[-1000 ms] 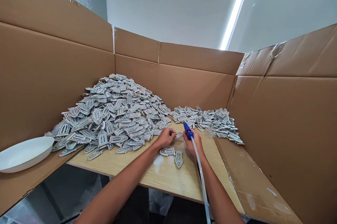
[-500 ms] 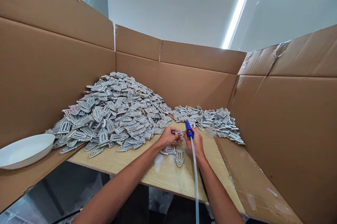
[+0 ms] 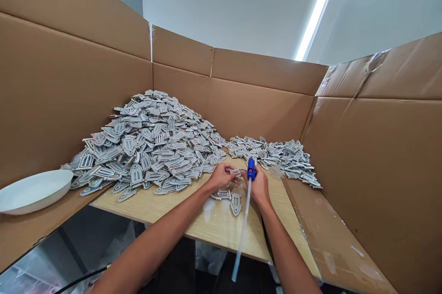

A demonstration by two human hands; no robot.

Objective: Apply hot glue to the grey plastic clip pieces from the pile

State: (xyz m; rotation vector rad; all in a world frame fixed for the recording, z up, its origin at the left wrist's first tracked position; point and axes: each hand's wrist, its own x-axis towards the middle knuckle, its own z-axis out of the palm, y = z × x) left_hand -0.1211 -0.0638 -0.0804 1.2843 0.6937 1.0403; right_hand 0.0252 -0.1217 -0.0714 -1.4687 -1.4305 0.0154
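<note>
Two hands work one small grey part with a blue-tipped tool, cardboard walls all round.

Far left, shallow white oval dish [image 3: 32, 190] sits on a cardboard flap. Next, big heap of flat grey arch-shaped plastic pieces [image 3: 152, 140] piled against the tall brown cardboard wall [image 3: 62, 100], spilling onto the pale wooden board [image 3: 221, 229]. Left hand [image 3: 221, 177] pinches a small grey plastic piece [image 3: 236, 173] in narrow fingertips, just above the board. Two loose grey pieces [image 3: 229, 198] lie on the board below the hands. Right hand [image 3: 259, 187] is closed around a blue-tipped tool [image 3: 251, 168] with a clear tube [image 3: 241, 234] trailing toward the camera; tip touches the held piece. Right of that, smaller low pile of grey pieces [image 3: 276, 156].
</note>
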